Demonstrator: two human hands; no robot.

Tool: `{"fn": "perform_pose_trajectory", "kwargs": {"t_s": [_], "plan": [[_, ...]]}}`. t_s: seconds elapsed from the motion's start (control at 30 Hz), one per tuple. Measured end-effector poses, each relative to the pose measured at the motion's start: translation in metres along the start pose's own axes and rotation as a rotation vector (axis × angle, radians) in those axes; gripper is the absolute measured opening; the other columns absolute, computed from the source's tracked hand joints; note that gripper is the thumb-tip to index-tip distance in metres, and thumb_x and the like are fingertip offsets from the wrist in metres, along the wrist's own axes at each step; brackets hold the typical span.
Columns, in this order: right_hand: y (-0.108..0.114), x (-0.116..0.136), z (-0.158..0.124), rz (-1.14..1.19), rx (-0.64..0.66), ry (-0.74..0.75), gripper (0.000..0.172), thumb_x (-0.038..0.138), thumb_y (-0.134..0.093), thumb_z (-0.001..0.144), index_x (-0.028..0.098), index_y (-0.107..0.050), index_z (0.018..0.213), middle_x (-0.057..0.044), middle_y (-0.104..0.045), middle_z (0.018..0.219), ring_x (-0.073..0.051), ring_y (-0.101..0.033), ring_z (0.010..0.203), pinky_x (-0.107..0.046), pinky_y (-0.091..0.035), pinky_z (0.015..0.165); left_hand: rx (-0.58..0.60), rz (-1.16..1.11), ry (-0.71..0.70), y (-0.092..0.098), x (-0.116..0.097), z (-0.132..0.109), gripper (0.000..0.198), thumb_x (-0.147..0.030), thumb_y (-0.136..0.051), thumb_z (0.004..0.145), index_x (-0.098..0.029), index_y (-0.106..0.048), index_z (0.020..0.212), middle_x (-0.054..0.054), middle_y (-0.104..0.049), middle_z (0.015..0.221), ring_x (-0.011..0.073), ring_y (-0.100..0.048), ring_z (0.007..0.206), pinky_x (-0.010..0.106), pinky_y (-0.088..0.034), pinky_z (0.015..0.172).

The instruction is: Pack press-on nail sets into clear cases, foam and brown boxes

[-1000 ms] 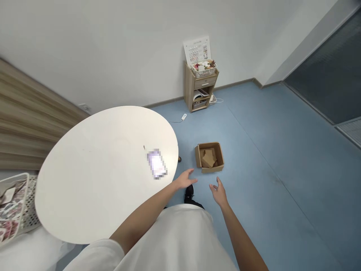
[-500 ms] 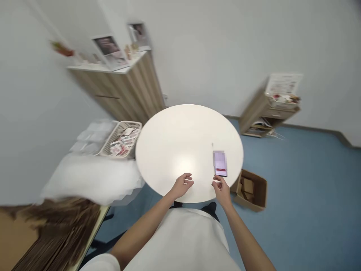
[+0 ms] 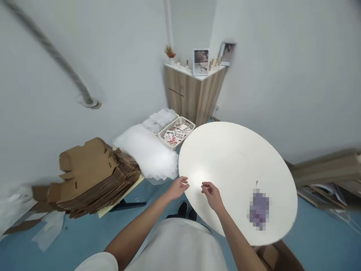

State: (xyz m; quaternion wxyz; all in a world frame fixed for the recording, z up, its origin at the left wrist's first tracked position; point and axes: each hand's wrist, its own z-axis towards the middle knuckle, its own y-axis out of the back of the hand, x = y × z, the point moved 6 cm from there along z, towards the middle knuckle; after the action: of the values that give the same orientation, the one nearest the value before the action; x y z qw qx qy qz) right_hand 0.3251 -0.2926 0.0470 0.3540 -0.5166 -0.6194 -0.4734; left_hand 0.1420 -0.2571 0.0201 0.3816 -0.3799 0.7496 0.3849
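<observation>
My left hand (image 3: 178, 188) hovers at the near left edge of a round white table (image 3: 231, 165), its fingers loosely curled with nothing in them. My right hand (image 3: 212, 195) is over the table's near edge a little to the right, fingers half curled and apart, holding nothing. A phone (image 3: 259, 209) lies flat on the table to the right of my right hand, out of touch. A stack of flat brown cardboard blanks (image 3: 93, 180) sits on a low surface to my left.
A sheet of white plastic wrap (image 3: 146, 152) lies beside the cardboard, with a white basket of small printed packets (image 3: 176, 131) behind it. A wooden cabinet (image 3: 191, 92) stands in the corner. Part of a brown box (image 3: 278, 256) shows on the blue floor, low right.
My view has swung to the left: the table and phone have shifted right and the cardboard stack has come into sight. Both hands stay together in front of me, empty.
</observation>
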Motion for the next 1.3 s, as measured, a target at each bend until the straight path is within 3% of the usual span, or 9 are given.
{"fn": "perform_pose_trajectory", "kwargs": {"t_s": [0.2, 0.4, 0.53, 0.7, 0.87, 1.07, 1.3], "plan": [[-0.032, 0.009, 0.045, -0.118, 0.233, 0.052, 0.035, 0.044, -0.051, 0.072, 0.020, -0.058, 0.096, -0.006, -0.062, 0.091, -0.017, -0.060, 0.073, -0.033, -0.047, 0.070, -0.095, 0.145, -0.057, 0.047, -0.008, -0.017, 0.050, -0.049, -0.051, 0.072, -0.021, -0.049, 0.114, 0.009, -0.057, 0.109, 0.0213, -0.057, 0.089, 0.031, -0.045, 0.073], [-0.062, 0.039, 0.096, -0.197, 0.324, 0.097, 0.034, 0.041, -0.051, 0.071, 0.021, -0.059, 0.097, -0.004, -0.064, 0.090, -0.016, -0.059, 0.073, -0.031, -0.047, 0.069, -0.103, 0.307, 0.051, 0.101, -0.001, -0.009, 0.057, -0.048, -0.059, 0.064, -0.020, -0.050, 0.114, 0.010, -0.057, 0.112, 0.0251, -0.057, 0.093, 0.031, -0.043, 0.077], [-0.088, 0.056, 0.135, -0.199, 0.320, 0.143, 0.033, 0.038, -0.051, 0.071, 0.021, -0.058, 0.098, -0.004, -0.064, 0.091, -0.017, -0.059, 0.078, -0.032, -0.047, 0.072, -0.210, 0.402, 0.025, 0.136, 0.001, 0.023, 0.050, -0.040, -0.057, 0.068, -0.019, -0.051, 0.112, 0.009, -0.057, 0.112, 0.0255, -0.055, 0.098, 0.032, -0.040, 0.084], [-0.128, 0.066, 0.196, -0.240, 0.264, 0.155, 0.030, 0.034, -0.051, 0.070, 0.021, -0.058, 0.096, -0.004, -0.063, 0.093, -0.017, -0.058, 0.082, -0.031, -0.047, 0.072, -0.300, 0.508, -0.025, 0.181, -0.011, 0.085, 0.040, -0.036, -0.050, 0.076, -0.020, -0.050, 0.112, 0.009, -0.054, 0.116, 0.0255, -0.048, 0.108, 0.035, -0.034, 0.093], [-0.159, 0.074, 0.260, -0.328, 0.170, 0.120, 0.028, 0.030, -0.050, 0.069, 0.021, -0.057, 0.095, -0.002, -0.064, 0.091, -0.016, -0.058, 0.077, -0.031, -0.045, 0.074, -0.248, 0.592, -0.032, 0.223, -0.017, 0.160, 0.033, -0.027, -0.049, 0.078, -0.021, -0.051, 0.110, 0.008, -0.054, 0.115, 0.0254, -0.045, 0.110, 0.037, -0.031, 0.095], [-0.186, 0.069, 0.307, -0.475, 0.120, 0.061, 0.031, 0.024, -0.050, 0.070, 0.019, -0.054, 0.100, -0.003, -0.063, 0.083, -0.015, -0.058, 0.074, -0.028, -0.044, 0.070, -0.087, 0.738, -0.071, 0.232, -0.011, 0.230, 0.030, -0.017, -0.049, 0.077, -0.018, -0.051, 0.107, 0.010, -0.056, 0.107, 0.0224, -0.050, 0.103, 0.031, -0.038, 0.087], [-0.206, 0.069, 0.329, -0.701, 0.021, 0.072, 0.036, 0.018, -0.052, 0.066, 0.018, -0.051, 0.102, -0.006, -0.058, 0.094, -0.018, -0.054, 0.084, -0.029, -0.040, 0.072, -0.023, 0.829, 0.011, 0.225, -0.003, 0.264, 0.031, -0.013, -0.050, 0.076, -0.016, -0.047, 0.106, 0.011, -0.053, 0.106, 0.0227, -0.053, 0.099, 0.032, -0.041, 0.083]]}}
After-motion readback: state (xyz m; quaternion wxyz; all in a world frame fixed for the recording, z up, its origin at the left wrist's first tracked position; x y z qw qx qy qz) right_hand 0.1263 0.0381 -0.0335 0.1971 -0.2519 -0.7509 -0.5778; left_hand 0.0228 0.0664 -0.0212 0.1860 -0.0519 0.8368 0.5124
